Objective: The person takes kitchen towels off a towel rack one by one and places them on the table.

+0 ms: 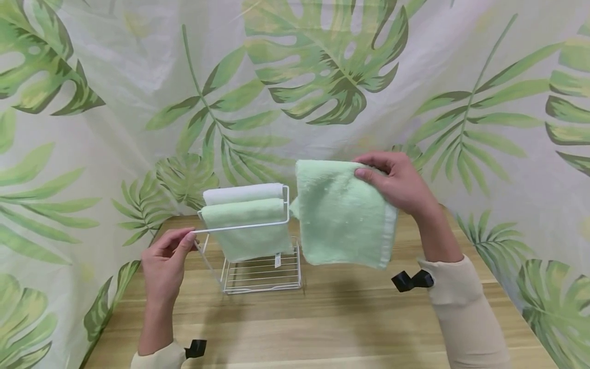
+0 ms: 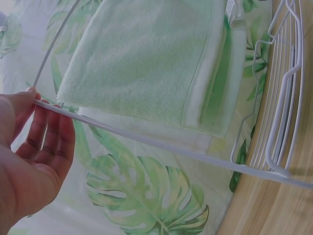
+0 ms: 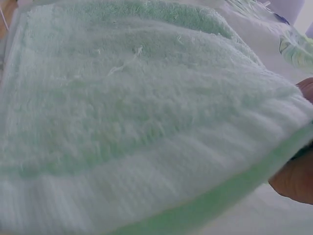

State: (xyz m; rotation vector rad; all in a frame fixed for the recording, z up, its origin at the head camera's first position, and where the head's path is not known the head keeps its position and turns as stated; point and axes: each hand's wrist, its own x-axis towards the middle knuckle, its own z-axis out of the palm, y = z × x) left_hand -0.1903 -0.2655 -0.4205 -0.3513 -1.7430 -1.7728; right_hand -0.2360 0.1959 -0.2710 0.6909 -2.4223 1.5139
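A folded light green towel [image 1: 345, 215] hangs from my right hand [image 1: 398, 182], pinched at its upper right between thumb and fingers. In the right wrist view the towel [image 3: 132, 98] fills most of the picture, its pale band lowest. My left hand [image 1: 166, 261] pinches the front left corner of a white wire rack [image 1: 244, 226]. Over the rack's bars hang a second green towel [image 1: 251, 236] and, behind it, a white towel [image 1: 244, 193]. In the left wrist view, thumb and fingertips grip the rack's wire [image 2: 146, 139]. The held towel is right of the rack.
The rack's wire base [image 1: 262, 291] stands on a wooden table [image 1: 322, 328]. A leaf-patterned cloth [image 1: 138, 102] rises behind and beside the table. A small white tag [image 1: 278, 260] dangles under the hung green towel. Black devices [image 1: 412, 281] show at both cuffs.
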